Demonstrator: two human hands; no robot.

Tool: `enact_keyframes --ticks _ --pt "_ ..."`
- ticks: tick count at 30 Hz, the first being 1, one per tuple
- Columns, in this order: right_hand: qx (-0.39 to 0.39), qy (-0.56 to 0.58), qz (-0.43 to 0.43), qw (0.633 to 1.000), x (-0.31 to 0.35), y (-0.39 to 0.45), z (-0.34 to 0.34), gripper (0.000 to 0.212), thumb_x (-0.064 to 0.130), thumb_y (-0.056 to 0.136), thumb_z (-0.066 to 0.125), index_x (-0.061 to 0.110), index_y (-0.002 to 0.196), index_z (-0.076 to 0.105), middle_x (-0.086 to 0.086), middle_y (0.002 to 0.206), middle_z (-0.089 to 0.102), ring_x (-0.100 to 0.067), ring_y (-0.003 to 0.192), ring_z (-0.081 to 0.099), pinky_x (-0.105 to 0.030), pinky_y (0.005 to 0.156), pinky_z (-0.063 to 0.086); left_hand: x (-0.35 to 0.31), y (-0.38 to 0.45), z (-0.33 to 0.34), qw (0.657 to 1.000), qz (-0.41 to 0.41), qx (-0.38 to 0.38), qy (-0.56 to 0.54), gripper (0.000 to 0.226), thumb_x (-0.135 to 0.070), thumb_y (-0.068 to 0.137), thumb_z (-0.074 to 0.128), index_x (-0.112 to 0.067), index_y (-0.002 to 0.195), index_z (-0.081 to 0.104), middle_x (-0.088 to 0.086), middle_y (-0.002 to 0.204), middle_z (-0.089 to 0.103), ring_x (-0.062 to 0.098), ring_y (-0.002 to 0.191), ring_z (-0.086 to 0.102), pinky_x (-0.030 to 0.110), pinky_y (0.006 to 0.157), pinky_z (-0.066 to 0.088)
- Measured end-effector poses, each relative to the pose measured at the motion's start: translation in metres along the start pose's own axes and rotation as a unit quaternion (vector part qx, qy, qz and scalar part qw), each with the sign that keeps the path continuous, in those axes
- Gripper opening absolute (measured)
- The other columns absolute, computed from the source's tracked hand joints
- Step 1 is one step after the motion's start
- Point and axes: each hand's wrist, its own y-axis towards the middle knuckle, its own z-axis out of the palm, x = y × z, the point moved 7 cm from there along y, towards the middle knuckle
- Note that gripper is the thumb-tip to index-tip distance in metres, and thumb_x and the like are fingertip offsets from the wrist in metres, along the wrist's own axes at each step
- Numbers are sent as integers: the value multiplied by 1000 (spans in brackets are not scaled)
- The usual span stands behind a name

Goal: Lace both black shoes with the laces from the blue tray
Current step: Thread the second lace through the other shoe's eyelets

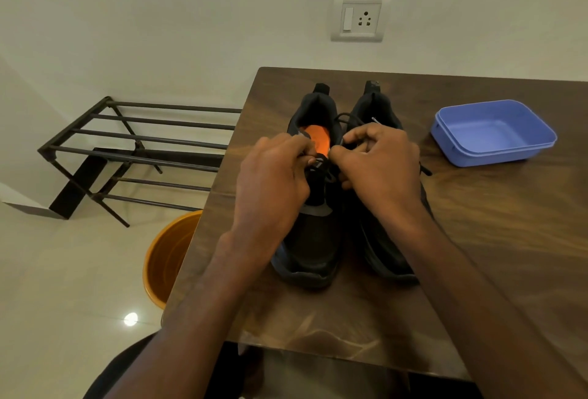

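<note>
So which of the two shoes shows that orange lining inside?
The left shoe, the one farther from the blue tray. Its orange insole shows through the opening; the right shoe shows only black.

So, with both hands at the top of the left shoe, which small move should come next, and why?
Probably pull the two lace ends snug. The left hand and the right hand each pinch the black lace at the top of the left shoe, beside its orange insole. The blue tray holds no lace, so no fetching seems needed.
</note>
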Motion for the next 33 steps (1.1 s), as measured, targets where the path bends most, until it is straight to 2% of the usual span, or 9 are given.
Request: enact_keyframes --ticks 6,9,11,15,19,24,28,31,33 --pt "3 20 12 1000 0 -2 3 20 31 78 82 26 94 71 4 63 71 -8 58 71 -40 65 64 10 1 8 997 -62 24 -47 19 -3 89 71 -21 93 72 -1 98 52 18 91 52 37 74 54" --pt "7 24 19 1000 3 -5 3 21 29 80 83 24 97 72 4 64 71 -8 53 70 -39 61 64 12 4 8 997 -45 57 -3 22 0 89 69 -21 93 71 -4 96 45 15 90 44 22 70 39" --pt "12 25 20 999 4 -6 4 21 30 80 83 25 97 72 4 64 71 -8 52 70 -38 60 64 14 5 8 997 -42 68 13 24 0 88 69 -22 97 72 -4 95 43 14 90 42 20 70 33" --pt "17 24 19 999 5 -8 5 21 30 82 83 24 98 72 5 65 71 -7 55 70 -37 60 64 13 4 8 997 -51 63 16 21 -5 89 71 -24 98 72 -4 95 44 15 89 43 24 71 38" --pt "34 39 28 998 2 -8 8 18 31 85 83 26 99 72 4 69 73 -8 59 72 -38 64 64 7 5 4 997 -57 51 30 11 -13 90 72 -23 95 71 -4 98 45 15 92 43 35 77 47" --pt "87 97 85 988 -7 -12 15 14 11 90 77 22 98 74 1 79 77 -12 71 76 -38 75 65 7 2 4 992 -73 55 90 10 -20 92 72 -26 99 68 -7 106 38 13 100 36 38 90 42" --pt "111 95 75 986 -6 -16 15 21 3 87 78 20 100 75 1 86 77 -8 78 75 -32 76 64 19 3 7 993 -95 66 36 16 -14 94 68 -30 93 69 -6 100 41 13 96 38 43 86 45" --pt "119 84 64 987 -5 -18 16 24 4 84 81 21 100 76 5 90 76 -4 83 74 -29 77 64 21 2 4 990 -127 52 16 7 -29 93 73 -36 96 71 -8 104 45 12 102 39 42 91 41" --pt "117 69 59 989 -7 -18 16 25 6 83 83 24 98 77 7 92 76 -4 87 73 -31 81 63 21 1 -1 990 -132 28 51 11 -39 90 75 -37 101 71 -9 112 48 14 109 41 42 97 39"
